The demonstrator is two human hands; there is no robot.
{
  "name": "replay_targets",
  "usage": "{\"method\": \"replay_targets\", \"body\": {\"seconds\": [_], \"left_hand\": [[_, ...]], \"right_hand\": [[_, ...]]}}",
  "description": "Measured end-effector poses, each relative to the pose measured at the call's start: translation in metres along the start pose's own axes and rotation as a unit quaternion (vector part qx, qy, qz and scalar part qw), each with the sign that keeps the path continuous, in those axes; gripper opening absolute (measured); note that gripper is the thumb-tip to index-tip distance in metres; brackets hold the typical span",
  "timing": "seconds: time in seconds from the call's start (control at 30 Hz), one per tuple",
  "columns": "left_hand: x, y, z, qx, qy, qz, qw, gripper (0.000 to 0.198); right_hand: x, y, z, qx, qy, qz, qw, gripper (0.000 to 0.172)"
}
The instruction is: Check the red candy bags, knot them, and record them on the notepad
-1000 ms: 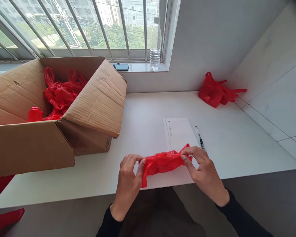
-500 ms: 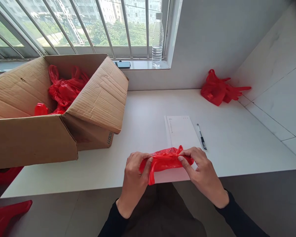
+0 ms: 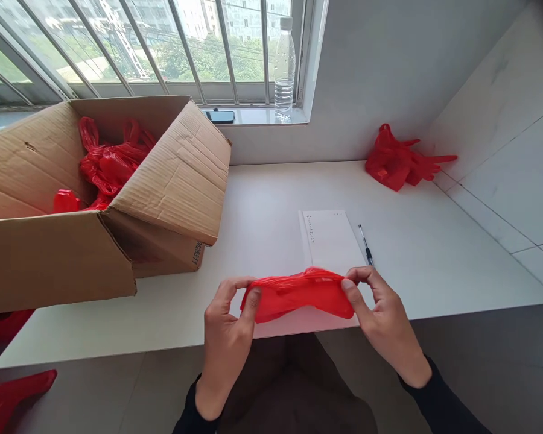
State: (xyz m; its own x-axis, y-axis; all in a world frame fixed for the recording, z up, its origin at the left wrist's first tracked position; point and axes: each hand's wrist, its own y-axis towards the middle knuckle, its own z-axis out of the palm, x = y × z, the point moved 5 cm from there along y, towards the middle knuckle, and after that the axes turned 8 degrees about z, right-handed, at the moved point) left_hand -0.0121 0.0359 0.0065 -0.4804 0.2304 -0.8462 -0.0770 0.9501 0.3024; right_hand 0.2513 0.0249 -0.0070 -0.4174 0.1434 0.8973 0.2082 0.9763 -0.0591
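Your left hand (image 3: pixel 228 328) and right hand (image 3: pixel 387 313) each pinch one end of the red bag (image 3: pixel 303 295) above the near edge of the surface (image 3: pixel 262 205), a spacing that likely keeps it spread wide.

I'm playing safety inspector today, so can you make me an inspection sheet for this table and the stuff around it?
Surface: white table, far edge against the wall.
Things in hand: one red plastic bag, stretched sideways near the front edge.
Clutter: open cardboard box with red bags inside; paper and pen beyond the held bag; red bundle in the far right corner.
Hands: left hand and right hand each pinch one end.
Cables: nothing seen indoors.
Surroundings: barred window; bottle and phone on its sill.
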Motion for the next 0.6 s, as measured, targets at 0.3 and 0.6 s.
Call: {"method": "replay_targets", "body": {"seconds": [0.3,0.6], "left_hand": [[-0.043,0.001,0.003,0.05,0.012,0.099,0.994,0.017],[-0.042,-0.011,-0.039,-0.11,0.015,0.012,0.994,0.016]], "right_hand": [[0.017,-0.001,0.011,0.094,0.02,0.024,0.995,0.035],[0.022,-0.003,-0.019,-0.067,0.102,-0.005,0.992,0.014]]}}
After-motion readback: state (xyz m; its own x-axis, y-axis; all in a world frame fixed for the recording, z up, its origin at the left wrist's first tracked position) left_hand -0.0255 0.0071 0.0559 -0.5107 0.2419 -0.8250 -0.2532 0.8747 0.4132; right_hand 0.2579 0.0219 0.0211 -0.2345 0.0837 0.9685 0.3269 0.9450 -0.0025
